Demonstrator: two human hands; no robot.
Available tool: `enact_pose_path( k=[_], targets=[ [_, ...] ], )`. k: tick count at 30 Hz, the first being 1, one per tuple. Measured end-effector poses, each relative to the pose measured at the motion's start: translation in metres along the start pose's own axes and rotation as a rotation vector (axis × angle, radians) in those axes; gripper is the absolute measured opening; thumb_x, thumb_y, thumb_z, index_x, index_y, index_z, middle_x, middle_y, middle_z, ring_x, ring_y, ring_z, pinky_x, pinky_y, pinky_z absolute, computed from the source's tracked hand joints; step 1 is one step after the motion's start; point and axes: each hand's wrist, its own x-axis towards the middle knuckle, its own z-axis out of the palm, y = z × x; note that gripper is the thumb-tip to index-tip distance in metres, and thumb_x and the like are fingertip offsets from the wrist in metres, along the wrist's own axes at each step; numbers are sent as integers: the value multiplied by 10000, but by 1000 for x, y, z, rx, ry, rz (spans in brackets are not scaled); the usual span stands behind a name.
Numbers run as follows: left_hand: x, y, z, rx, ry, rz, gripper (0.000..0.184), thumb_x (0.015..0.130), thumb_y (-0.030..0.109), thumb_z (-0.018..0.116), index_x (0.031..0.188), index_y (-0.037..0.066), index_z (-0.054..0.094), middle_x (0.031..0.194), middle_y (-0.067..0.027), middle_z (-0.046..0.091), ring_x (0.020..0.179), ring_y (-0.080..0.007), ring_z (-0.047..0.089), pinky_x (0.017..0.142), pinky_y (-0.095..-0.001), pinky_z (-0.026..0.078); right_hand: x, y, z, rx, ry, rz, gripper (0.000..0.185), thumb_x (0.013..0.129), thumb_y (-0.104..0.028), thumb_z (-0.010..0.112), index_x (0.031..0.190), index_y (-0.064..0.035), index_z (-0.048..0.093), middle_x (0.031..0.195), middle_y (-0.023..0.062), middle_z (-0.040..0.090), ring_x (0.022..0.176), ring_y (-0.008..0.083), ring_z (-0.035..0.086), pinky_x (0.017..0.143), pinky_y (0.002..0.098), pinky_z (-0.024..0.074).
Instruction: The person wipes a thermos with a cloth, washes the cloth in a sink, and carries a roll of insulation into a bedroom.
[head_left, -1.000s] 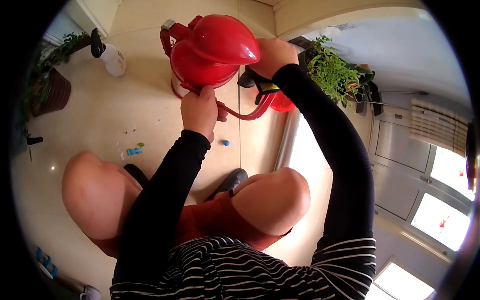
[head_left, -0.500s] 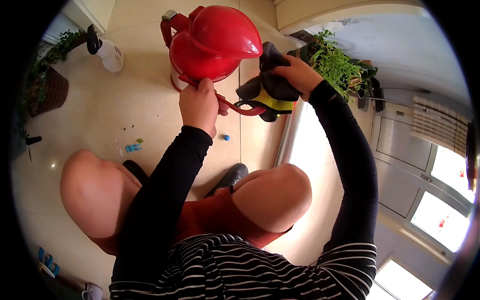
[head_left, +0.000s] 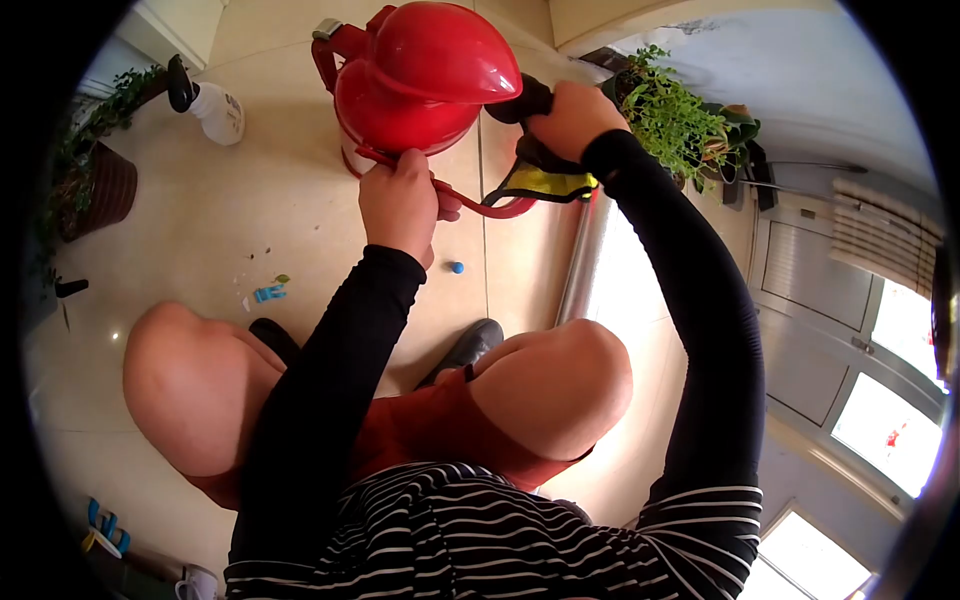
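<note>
"What is lying nearest to you?"

"My two knees (head_left: pixel 565 385) are spreading left and right, and two dark shoes (head_left: pixel 472 348) are showing just beyond. On the tiles (head_left: pixel 330 250), one blue clip (head_left: pixel 270 294) is lying to the left, one leaf (head_left: pixel 282 279) is resting just beside it, and one small blue ball (head_left: pixel 457 267) is sitting farther right."

"And your two hands?"

"They are working apart. My left hand (head_left: pixel 400 200) is gripping one red curved bar (head_left: pixel 478 203), which is arcing off to the right. My right hand (head_left: pixel 577 120), farther right, is clutching one dark cloth with a yellow patch (head_left: pixel 545 181)."

"Which way is the jug pointing?"

"One red jug (head_left: pixel 430 60) is standing just beyond my left hand, its pointed lip facing right and slightly near, its one handle (head_left: pixel 340 52) jutting left. The long axis seems to be running upright; the domed top is hiding most of the base, so I cannot tell whether it is sitting flat."

"Farther off?"

"One brown pot (head_left: pixel 100 190) and one white spray bottle (head_left: pixel 218 112) are standing left; one leafy plant (head_left: pixel 665 130) is growing beyond my right hand."
</note>
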Motion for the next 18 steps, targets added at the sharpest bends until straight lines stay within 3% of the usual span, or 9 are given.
enact_pose_path(
  k=[4,6,7,9,11,15,16,17,18],
  targets=[
    [2,-3,1,-40,27,19,275,908,175,479,819,-81,524,607,-188,622,465,-259,613,485,-354,545,1,78,28,556,-210,-160,280,863,-172,626,1052,20,701,936,190,720,831,281,708,744,333,560],
    [1,-2,0,-32,9,-4,245,907,182,484,837,-46,539,657,-161,630,488,-232,606,490,-349,535,-25,90,15,837,-333,-122,278,896,-96,577,1118,44,670,994,155,705,852,198,691,749,273,546],
    [1,-2,0,-27,-2,-18,231,907,185,486,846,-29,546,683,-148,634,499,-219,603,492,-346,530,-48,82,-1,1117,-415,85,289,908,-63,550,1153,52,652,1034,135,695,878,160,682,762,252,540],
    [-2,1,1,-47,1,-17,237,903,186,486,825,-29,546,677,-150,634,498,-222,603,490,-348,530,-69,101,-13,1233,-365,80,400,903,-74,517,1293,4,560,981,56,667,760,108,640,667,238,531],
    [-3,1,0,-45,-14,-10,241,902,187,486,818,-30,547,680,-152,636,498,-223,604,490,-348,529,-88,110,-19,1411,-154,166,452,900,-53,497,1347,2,524,1032,70,662,804,124,650,712,260,546],
    [0,0,-1,-43,-29,-1,245,899,190,488,822,-33,552,683,-153,638,504,-223,612,492,-346,531,-92,94,-19,1104,188,-127,509,874,17,484,1383,38,483,1228,137,639,1088,193,658,923,314,537],
    [-1,2,-2,-51,-29,-2,244,898,189,489,822,-34,553,683,-153,638,504,-223,613,492,-345,531,-87,84,-13,932,225,-251,544,818,-15,556,1362,-21,541,1221,130,671,1059,245,686,938,343,543],
    [-2,1,-2,-54,-34,-5,244,896,188,490,821,-35,555,683,-152,637,505,-223,615,493,-343,532,-89,42,-24,187,315,-505,595,763,-32,583,1352,-119,575,1309,149,627,1075,323,676,961,391,537],
    [0,-1,-2,-44,-35,0,247,895,188,490,821,-37,557,682,-150,636,507,-224,617,495,-343,534,-88,32,-14,154,242,-486,598,738,-74,609,1326,-184,601,1379,146,568,1096,371,639,955,434,532]
  ],
)
